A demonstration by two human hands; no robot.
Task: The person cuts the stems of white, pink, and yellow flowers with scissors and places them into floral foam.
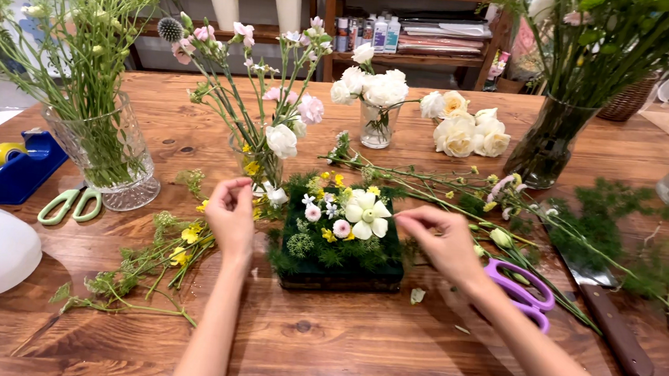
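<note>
Hands at a flower block
Left hand [231,212] and right hand [445,241], fingertips pinched on nothing I can make out, flank the foam arrangement [342,238]; a careless nudge could crush its white bloom [367,214].

A square block of dark green floral foam [341,264] is sitting flat on the wooden table, near the front edge and between the two hands. Its top is lying almost hidden under short feathery greenery, and small blooms are standing upright in it: a large white flower with a pale green centre [368,214] is sitting near the middle, with little pink round blooms [341,228] just beside it and tiny yellow flowers [328,235] dotting the moss-like green. The block's dark sides are showing along the front, where a thin brown base is resting against the wood.
</note>
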